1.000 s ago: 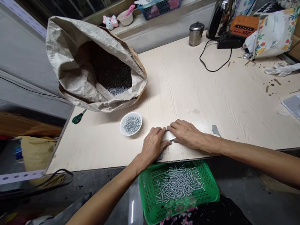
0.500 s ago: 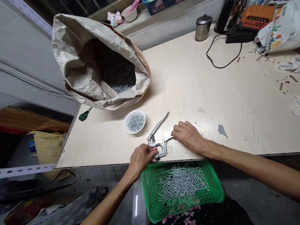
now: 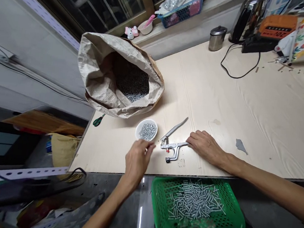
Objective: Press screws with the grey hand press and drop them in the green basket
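Holding the open pliers (image 3: 172, 146) by one handle, the right hand (image 3: 205, 148) lay on the table (image 3: 224, 100). The left hand (image 3: 136, 159), loosely curled, contents indiscernible, hovered beside the part-filled dish (image 3: 139, 127). The basket (image 3: 159, 202) held a heap.

The left hand (image 3: 136, 159) has left the snap pliers (image 3: 170, 146), which it covered a second ago and touched at the head half a second ago; its fingertips are now at the near rim of the small white dish of metal pieces (image 3: 146, 131). The pliers, earlier hidden under both hands, now lie uncovered with the upper handle sprung up; the right hand (image 3: 205, 147) has drawn back to the lower handle's end.
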A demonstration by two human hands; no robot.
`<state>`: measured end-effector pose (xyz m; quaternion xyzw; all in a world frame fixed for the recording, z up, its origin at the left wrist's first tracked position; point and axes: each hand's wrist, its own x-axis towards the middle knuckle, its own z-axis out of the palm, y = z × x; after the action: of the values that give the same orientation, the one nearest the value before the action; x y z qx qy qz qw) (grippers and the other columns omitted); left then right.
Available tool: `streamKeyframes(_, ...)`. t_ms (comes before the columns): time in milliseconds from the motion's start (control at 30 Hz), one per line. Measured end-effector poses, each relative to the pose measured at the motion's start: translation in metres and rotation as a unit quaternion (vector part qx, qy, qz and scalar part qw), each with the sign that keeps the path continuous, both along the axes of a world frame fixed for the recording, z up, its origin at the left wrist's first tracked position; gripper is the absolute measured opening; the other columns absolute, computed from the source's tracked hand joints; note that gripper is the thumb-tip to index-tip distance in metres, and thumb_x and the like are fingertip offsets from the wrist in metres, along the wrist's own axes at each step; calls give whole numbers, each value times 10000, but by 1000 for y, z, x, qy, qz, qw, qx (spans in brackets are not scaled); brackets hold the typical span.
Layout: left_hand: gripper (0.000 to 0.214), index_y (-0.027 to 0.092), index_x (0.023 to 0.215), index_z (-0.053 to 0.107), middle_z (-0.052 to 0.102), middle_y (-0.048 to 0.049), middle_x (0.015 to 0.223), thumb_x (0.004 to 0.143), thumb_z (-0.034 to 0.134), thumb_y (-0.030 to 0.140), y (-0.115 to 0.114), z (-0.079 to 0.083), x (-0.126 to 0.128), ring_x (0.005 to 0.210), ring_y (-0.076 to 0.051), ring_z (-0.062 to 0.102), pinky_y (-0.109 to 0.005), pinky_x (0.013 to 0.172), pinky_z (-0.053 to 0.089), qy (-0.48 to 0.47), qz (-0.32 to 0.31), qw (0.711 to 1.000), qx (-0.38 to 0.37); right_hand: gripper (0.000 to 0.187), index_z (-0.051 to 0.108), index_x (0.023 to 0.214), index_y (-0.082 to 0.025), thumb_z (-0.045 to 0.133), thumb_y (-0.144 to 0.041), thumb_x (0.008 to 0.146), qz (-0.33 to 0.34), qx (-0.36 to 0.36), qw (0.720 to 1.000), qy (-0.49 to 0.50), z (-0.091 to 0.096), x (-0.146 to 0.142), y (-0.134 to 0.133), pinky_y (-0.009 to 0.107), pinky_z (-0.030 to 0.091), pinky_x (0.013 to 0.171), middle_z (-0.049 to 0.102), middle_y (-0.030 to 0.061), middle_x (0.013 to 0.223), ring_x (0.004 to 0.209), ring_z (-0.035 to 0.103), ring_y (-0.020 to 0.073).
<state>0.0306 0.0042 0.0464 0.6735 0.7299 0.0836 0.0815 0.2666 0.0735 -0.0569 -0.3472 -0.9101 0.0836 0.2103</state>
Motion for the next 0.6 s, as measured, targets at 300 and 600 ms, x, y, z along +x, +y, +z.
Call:
streamKeyframes(300,207,187,944,703,675,-78,981,868,525,260,85,-42,-29,918,-214,607,-274,706,416,51,77,996,4,216,576,787,-184,431,-180,947,-10,20,1000,7,-4,-3,-2,320,280,636,587,32,781,726,470,176)
streamKeyframes(600,198,133,808,724,719,-83,852,818,542,212,89,-49,-39,776,-188,633,-266,703,427,-51,87,995,-24,218,569,782,-185,425,-180,946,-12,21,1000,10,-5,-4,-2,323,297,639,583,36,781,724,472,178)
